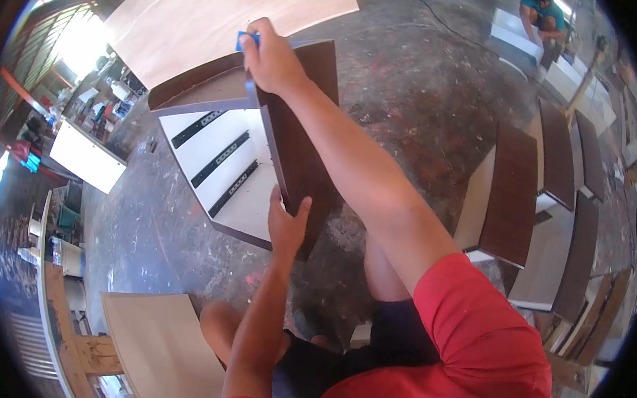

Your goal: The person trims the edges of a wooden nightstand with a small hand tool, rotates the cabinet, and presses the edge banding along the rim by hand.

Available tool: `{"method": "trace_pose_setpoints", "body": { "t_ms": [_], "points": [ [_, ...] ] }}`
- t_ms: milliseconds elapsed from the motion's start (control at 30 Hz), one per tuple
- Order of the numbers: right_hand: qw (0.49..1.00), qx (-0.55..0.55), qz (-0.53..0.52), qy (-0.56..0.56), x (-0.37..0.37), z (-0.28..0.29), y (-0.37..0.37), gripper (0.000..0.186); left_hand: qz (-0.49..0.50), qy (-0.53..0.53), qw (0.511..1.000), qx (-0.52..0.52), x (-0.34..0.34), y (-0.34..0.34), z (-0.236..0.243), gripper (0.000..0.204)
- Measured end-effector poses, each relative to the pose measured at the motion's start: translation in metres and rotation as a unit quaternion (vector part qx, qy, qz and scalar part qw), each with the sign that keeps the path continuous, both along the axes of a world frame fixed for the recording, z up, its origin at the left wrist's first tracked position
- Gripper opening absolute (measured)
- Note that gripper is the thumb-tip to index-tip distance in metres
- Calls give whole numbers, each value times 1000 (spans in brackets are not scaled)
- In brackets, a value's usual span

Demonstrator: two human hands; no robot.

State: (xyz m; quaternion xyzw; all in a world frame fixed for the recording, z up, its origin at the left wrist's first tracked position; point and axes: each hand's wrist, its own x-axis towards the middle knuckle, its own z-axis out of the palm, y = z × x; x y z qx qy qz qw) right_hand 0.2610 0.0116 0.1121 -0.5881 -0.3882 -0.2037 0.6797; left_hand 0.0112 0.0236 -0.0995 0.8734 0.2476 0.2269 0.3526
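A cabinet [313, 166] with dark brown outer panels and a white inside stands tilted on the floor before me. Along its inner white wall run several black drawer slides [221, 158]. My left hand [287, 222] grips the edge of its brown side panel, with the thumb on the outer face and the fingers round the edge. Higher up, at the top corner of that same panel, my right hand [272, 61] is closed round a small blue object [247, 41]. Most of that object is hidden by the fingers, so its kind cannot be made out.
Behind the cabinet lies a large plywood sheet [227, 21]. Brown-fronted drawers [509, 198] stand at the right. A tan board [156, 342] lies at lower left, and a white panel [86, 156] stands beyond it. Another person [542, 20] crouches at the far right by white pieces.
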Motion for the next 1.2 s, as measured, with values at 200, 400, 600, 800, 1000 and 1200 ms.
{"method": "trace_pose_setpoints", "body": {
  "t_ms": [200,400,600,800,1000,1200],
  "points": [
    [999,29,-26,-8,33,2,11,24,58,10,998,-20,-7,-1,-49,58],
    [998,50,6,45,54,7,7,27,66,-22,998,4,8,2,-59,48],
    [996,72,-28,46,89,2,10,29,67,-73,994,39,26,1,-59,44],
    [995,38,-25,90,93,7,4,34,79,-54,995,19,26,9,-53,41],
    [974,60,-204,82,153,-24,-4,34,83,-29,991,100,21,50,-24,43],
    [927,63,-341,141,158,-57,-51,35,-11,57,982,179,27,116,37,46]
  ]
}}
